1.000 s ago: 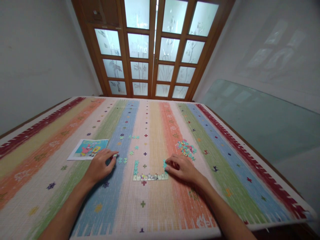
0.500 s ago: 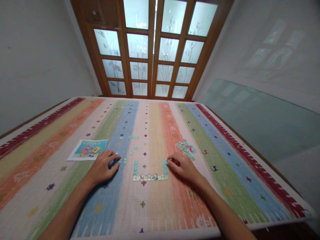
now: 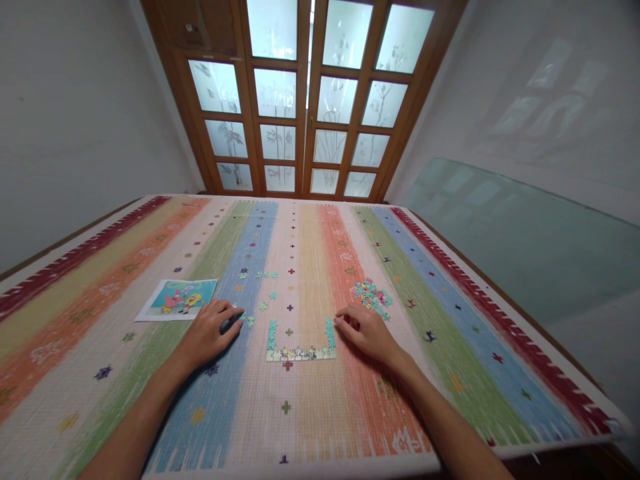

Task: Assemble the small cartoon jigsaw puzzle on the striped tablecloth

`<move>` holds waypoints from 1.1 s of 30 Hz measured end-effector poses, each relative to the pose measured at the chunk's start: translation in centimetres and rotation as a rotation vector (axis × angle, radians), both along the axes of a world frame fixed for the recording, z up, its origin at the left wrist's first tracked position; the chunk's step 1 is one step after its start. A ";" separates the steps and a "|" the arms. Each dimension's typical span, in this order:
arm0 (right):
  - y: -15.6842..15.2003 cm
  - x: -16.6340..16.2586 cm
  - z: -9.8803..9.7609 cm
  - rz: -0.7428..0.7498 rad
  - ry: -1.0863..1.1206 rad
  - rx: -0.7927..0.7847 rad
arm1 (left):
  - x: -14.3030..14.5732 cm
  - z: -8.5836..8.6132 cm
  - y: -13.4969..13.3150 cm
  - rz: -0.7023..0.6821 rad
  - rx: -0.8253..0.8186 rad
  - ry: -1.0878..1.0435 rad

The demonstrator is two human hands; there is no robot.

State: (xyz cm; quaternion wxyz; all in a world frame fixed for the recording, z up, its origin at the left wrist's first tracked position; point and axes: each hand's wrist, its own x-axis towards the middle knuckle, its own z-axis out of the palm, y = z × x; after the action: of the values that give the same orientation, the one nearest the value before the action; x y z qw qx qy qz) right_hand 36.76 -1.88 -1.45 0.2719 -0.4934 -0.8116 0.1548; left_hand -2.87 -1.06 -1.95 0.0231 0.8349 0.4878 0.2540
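My left hand (image 3: 215, 329) rests on the striped cloth with its fingers curved and its thumb apart from them. Its tips lie beside a few loose green puzzle pieces (image 3: 251, 321), and I see nothing held. My right hand (image 3: 365, 330) is curled, thumb and forefinger close together at the right column (image 3: 330, 332) of a partly joined jigsaw puzzle. Anything between those tips is too small to make out. The joined part forms a U, with a pale bottom row (image 3: 300, 355) and a turquoise left column (image 3: 272, 333).
A printed cartoon picture (image 3: 175, 299) lies beyond my left hand. A heap of mixed puzzle pieces (image 3: 371, 295) sits just past my right hand. Several loose pieces (image 3: 267, 275) are scattered farther up the tablecloth (image 3: 310, 407). Glazed wooden doors (image 3: 303, 100) stand behind the table.
My left hand has shifted very slightly right. My right hand stays beside the right column, and the puzzle pieces look unchanged.
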 end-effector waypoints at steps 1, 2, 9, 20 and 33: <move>0.0 0.0 0.0 -0.001 -0.002 0.005 | 0.0 0.0 0.0 0.004 -0.010 -0.001; 0.0 0.0 -0.1 -0.003 -0.002 0.013 | 0.0 0.0 0.1 0.008 -0.022 -0.001; 0.2 -0.1 -0.4 -0.009 0.001 0.059 | -0.2 0.5 0.9 0.025 -0.092 0.011; 0.5 0.1 -0.8 -0.033 -0.015 0.084 | 3.3 2.3 4.7 -0.100 -0.128 0.084; 0.3 0.0 -0.7 -0.016 -0.022 0.093 | 6.4 2.1 7.9 -0.084 -0.274 0.008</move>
State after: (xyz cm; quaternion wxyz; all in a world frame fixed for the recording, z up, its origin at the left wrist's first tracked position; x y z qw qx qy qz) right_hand 36.72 -1.54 -2.14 0.2868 -0.4884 -0.8169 0.1091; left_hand 3.51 6.83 0.18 0.1457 0.8446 0.4825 0.1805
